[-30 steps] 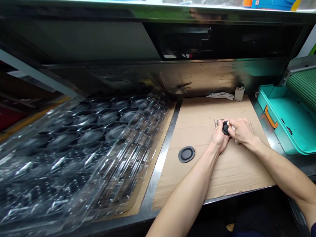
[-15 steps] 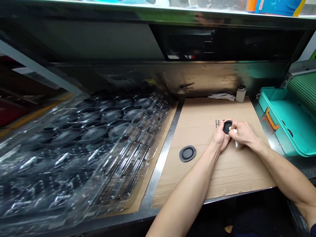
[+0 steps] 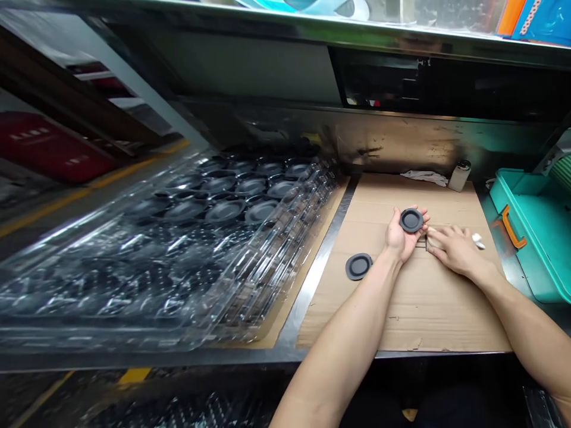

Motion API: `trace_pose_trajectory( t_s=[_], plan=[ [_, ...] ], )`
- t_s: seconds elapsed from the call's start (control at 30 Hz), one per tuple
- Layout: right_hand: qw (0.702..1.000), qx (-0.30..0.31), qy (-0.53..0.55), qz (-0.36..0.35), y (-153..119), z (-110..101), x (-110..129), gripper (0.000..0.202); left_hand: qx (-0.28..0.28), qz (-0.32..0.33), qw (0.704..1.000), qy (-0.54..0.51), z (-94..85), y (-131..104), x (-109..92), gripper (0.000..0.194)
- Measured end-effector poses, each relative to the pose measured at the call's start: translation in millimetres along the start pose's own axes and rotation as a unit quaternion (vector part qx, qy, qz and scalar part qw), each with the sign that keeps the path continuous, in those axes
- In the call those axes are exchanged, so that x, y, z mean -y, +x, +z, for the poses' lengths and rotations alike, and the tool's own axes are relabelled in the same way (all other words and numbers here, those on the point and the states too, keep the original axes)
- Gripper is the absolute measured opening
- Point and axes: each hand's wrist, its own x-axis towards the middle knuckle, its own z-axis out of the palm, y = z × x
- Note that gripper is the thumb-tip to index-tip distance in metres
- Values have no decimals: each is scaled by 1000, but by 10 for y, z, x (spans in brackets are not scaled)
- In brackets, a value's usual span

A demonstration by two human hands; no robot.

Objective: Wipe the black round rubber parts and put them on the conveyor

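My left hand (image 3: 401, 238) is palm up over the cardboard sheet (image 3: 437, 309), with a round black part (image 3: 411, 220) held in the palm and fingers. Just right of it, my right hand (image 3: 455, 248) lies palm down near the board, fingers spread and apart from the part. A small white cloth (image 3: 479, 241) shows beyond its right edge. Another black oval part (image 3: 358, 266) rests flat on the cardboard, left of my left forearm.
Clear plastic trays (image 3: 187, 261) full of black round parts are stacked at the left. A bottle (image 3: 459, 176) and a white cloth (image 3: 426, 177) lie along the back. On the right is a teal bin (image 3: 513, 220) with an orange latch.
My right hand has come away from the black part and spread onto the cardboard, leaving the white cloth beside it. The part now faces up in my left hand. The view has swung left.
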Motion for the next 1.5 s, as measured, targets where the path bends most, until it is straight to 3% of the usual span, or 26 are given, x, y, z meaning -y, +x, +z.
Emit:
trace_pose_trajectory(
  t_s=[0.07,0.23,0.37,0.47,0.57,0.67,0.73,0.8,0.93,1.03,1.2,1.33,1.43,1.5],
  plan=[
    [999,-16,31,2,34,67,51,39,-7,24,1000,-15,-10,16,-23,47],
    [974,-163,140,71,130,120,183,46,1,-1,1000,-24,33,9,113,36],
    [983,-136,120,20,104,128,431,39,33,-79,996,-16,78,-38,222,36],
    [992,-113,55,21,101,130,497,42,49,-83,995,-18,73,-38,218,41],
    [994,-95,3,55,117,135,461,43,26,-53,998,-15,43,-1,202,37],
    [997,-78,-20,4,115,147,428,44,31,-68,997,3,-1,43,209,34],
    [997,-73,-30,9,114,148,409,45,35,-70,997,13,-25,63,221,36],
    [996,-67,-36,41,123,143,383,46,26,-61,998,17,-35,69,231,38],
    [997,-64,-30,21,145,144,356,46,31,-85,996,25,-10,44,231,43],
    [995,-69,-27,59,150,161,382,46,19,-91,995,32,18,21,224,40],
    [995,-78,-24,49,165,159,306,45,13,-94,995,43,-6,22,199,41],
    [983,-143,51,106,185,120,15,41,35,-86,994,54,-60,23,178,44],
    [959,-215,165,76,157,137,-109,48,43,-81,994,67,-83,30,192,42],
    [951,-210,220,55,124,162,-112,60,43,-66,994,74,-91,44,208,40]
  ],
)
